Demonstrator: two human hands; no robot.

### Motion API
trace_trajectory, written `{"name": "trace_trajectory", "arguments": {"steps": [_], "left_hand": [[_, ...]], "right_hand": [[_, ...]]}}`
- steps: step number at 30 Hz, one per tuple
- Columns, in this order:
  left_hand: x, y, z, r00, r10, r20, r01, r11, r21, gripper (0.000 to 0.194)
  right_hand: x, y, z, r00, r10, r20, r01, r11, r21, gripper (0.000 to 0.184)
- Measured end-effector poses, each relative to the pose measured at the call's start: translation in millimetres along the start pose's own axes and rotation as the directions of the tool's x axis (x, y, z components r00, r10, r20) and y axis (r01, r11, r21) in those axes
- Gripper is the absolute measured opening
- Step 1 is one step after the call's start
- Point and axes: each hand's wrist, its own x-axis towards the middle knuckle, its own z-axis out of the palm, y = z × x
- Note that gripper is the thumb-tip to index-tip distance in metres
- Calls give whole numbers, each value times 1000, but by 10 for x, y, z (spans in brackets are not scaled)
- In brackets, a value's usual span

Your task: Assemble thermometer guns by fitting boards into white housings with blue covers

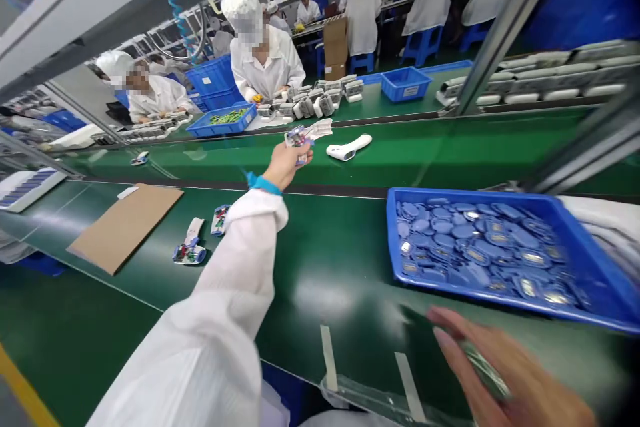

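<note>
Well apart here: left hand (289,167) up center pinching a printed packet (299,137), right hand (515,380) bottom right clutching a blurry silvery piece (483,368). Blue tray (450,193) looks full, tons of blue parts (465,240) left.

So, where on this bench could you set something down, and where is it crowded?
The green belt lies bare between the left sleeve and the blue tray, and below the tray beside the right hand. Crowded: the tray itself, heaped with blue oval parts, and the printed pieces beside the cardboard sheet.
</note>
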Motion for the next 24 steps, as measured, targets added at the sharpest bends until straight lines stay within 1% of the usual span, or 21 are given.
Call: {"name": "trace_trajectory", "arguments": {"steps": [2, 3, 5, 6, 7, 8, 10, 12, 14, 16, 17, 18, 19, 20, 21, 22, 23, 24], "left_hand": [[-483, 27, -121, 994, 28, 110, -20, 997, -72, 17], [-772, 4, -165, 988, 49, 149, -35, 995, -91, 21], [-1383, -106, -194, 975, 76, 210, -59, 994, -87, 21], [-1674, -182, -180, 955, 121, 269, -111, 992, -52, 23], [-1938, -262, -150, 938, 137, 318, -133, 991, -32, 22], [-2166, -339, -111, 927, 129, 353, -129, 991, -22, 21], [-2500, -455, -26, 908, 108, 405, -116, 993, -5, 20], [-2689, -507, 40, 892, 113, 438, -137, 990, 22, 19], [-2779, -509, 73, 862, 163, 479, -217, 975, 58, 17], [-2813, -494, 81, 829, 224, 513, -321, 941, 107, 12], [-2817, -490, 79, 821, 242, 516, -360, 922, 140, 9], [-2815, -490, 75, 826, 239, 510, -372, 911, 176, 7], [-2808, -496, 72, 842, 215, 494, -351, 915, 199, 7], [-2798, -507, 70, 863, 171, 476, -295, 935, 198, 8], [-2785, -521, 70, 879, 111, 464, -211, 963, 168, 11], [-2773, -536, 72, 883, 38, 469, -104, 988, 116, 16], [-2764, -550, 77, 873, -37, 486, 14, 999, 52, 23], [-2758, -562, 84, 854, -104, 509, 125, 992, -7, 31]], "right_hand": [[267, -217, -149, 998, -70, 7, 70, 997, -10, 27], [373, -315, -203, 996, -92, 2, 92, 996, -14, 27], [513, -475, -266, 993, -114, -26, 114, 993, -9, 26], [546, -533, -276, 992, -119, -37, 119, 993, 3, 25], [556, -576, -273, 991, -124, -42, 125, 992, 21, 24], [549, -607, -260, 991, -131, -41, 133, 990, 43, 24], [499, -648, -220, 991, -135, -5, 135, 988, 77, 22], [430, -693, -196, 990, -135, 51, 131, 988, 78, 21], [371, -762, -225, 987, -138, 88, 134, 990, 48, 23], [323, -823, -315, 985, -153, 83, 153, 988, 2, 31], [296, -826, -373, 986, -154, 62, 156, 988, -23, 33], [262, -796, -432, 990, -135, 42, 137, 990, -43, 34], [216, -725, -481, 995, -96, 27, 98, 993, -60, 33], [156, -611, -514, 999, -38, 22, 40, 996, -82, 34], [80, -459, -527, 999, 34, 27, -30, 992, -121, 37], [-11, -279, -520, 994, 105, 29, -99, 979, -176, 42], [-115, -90, -499, 986, 160, 43, -143, 955, -261, 48], [-223, 93, -477, 980, 195, 33, -172, 921, -350, 51]]}}
